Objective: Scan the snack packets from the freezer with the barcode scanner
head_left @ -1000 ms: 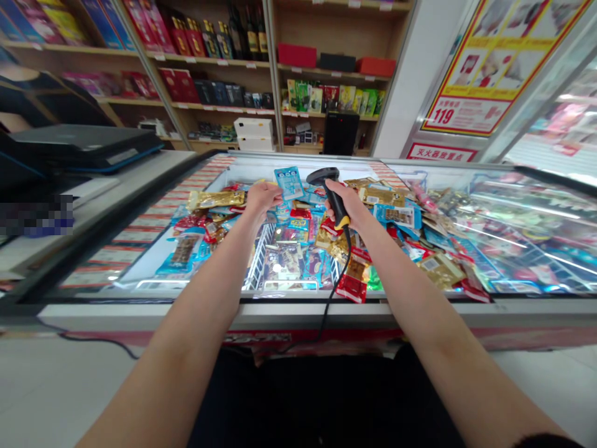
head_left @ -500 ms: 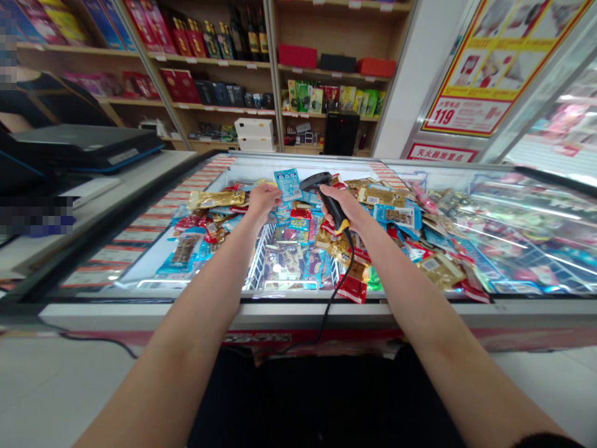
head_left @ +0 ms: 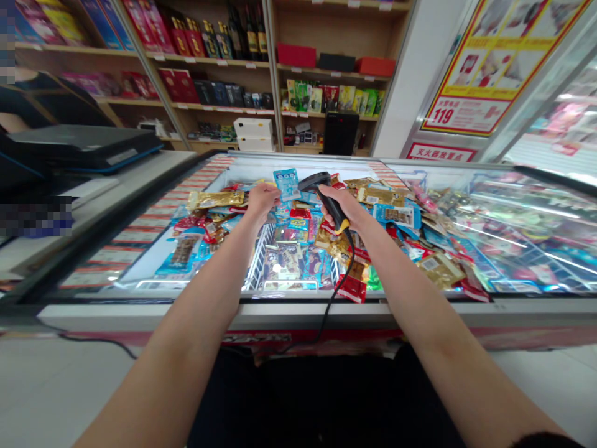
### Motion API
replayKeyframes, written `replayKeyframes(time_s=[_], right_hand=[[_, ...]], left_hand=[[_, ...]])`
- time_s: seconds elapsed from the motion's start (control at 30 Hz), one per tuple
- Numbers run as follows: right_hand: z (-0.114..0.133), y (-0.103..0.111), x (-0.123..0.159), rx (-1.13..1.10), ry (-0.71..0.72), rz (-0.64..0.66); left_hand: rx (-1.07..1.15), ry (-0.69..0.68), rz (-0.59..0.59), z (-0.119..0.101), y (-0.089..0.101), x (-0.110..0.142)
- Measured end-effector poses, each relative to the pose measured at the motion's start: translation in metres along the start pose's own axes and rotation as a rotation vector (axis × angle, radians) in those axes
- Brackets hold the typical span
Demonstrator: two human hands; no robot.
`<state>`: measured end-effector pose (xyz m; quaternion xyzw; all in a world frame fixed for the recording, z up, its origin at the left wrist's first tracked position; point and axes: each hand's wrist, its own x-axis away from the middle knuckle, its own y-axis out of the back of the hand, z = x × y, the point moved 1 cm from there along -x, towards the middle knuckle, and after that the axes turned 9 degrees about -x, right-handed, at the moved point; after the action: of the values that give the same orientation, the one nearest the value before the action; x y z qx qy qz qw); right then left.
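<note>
My left hand (head_left: 262, 198) pinches a small light-blue snack packet (head_left: 286, 183) and holds it upright above the pile. My right hand (head_left: 345, 210) is wrapped round the handle of a black barcode scanner (head_left: 321, 188) with a yellow band, its head close to the packet's right side. The scanner's black cable (head_left: 336, 286) hangs down over the freezer's front edge. Both hands hover over a heap of gold, red and blue snack packets (head_left: 326, 239) spread on the glass lid of a chest freezer (head_left: 153, 274).
A counter with a dark laptop-like device (head_left: 79, 144) stands to the left. Wooden shelves (head_left: 224, 62) of boxes and bottles fill the back wall. A red and yellow poster (head_left: 489, 62) hangs at the right, above another glass freezer lid (head_left: 536, 211).
The scanner's head has dropped a little and moved left, closer to the blue packet. My left hand has stayed almost still.
</note>
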<state>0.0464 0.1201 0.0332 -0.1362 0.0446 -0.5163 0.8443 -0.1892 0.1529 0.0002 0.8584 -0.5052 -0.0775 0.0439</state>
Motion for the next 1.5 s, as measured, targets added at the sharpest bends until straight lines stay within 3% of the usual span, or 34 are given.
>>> replayKeyframes(time_s=[0.43,0.83,1.5], right_hand=[[0.002,-0.002,0.003,0.009,-0.004,0.020],[0.003,-0.002,0.003,-0.015,-0.022,0.003],[0.004,-0.004,0.006,0.000,-0.003,0.031]], left_hand=[[-0.011,-0.014,0.016,0.010,0.000,-0.009],[-0.015,0.016,-0.037,-0.004,0.001,0.005],[-0.056,0.023,-0.057,-0.006,0.001,0.006]])
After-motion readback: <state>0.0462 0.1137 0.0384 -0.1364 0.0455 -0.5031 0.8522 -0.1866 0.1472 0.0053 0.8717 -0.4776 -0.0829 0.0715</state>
